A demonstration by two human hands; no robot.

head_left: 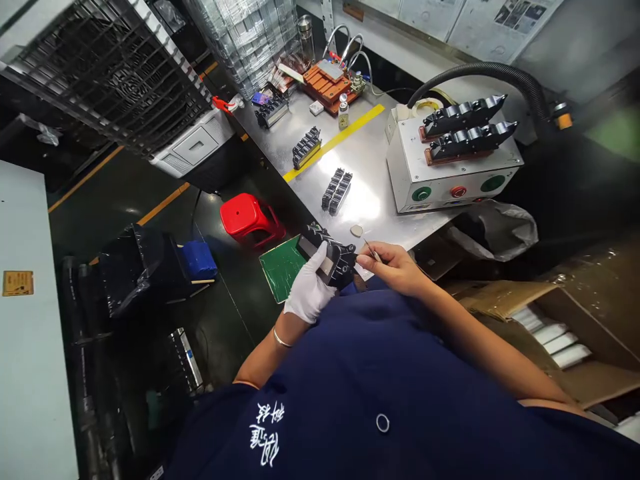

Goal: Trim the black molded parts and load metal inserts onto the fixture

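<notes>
My left hand, in a white glove, is closed around a black moulded plastic part with ribs and round bosses, held tilted near my body at the table's front edge. Bare, my right hand sits just right of the part, fingers pinched on a thin pointed tool; its exact kind is too small to tell. The fingertips of that hand are at the part's right end. Beyond both hands, two slim black ribbed parts lie side by side on the metal table. A small pale flat piece rests nearer.
Farther back are more black parts, a small bottle and an orange fixture with hoses. At right stands a grey control box with buttons. A red stool, a green board and an open carton surround my place.
</notes>
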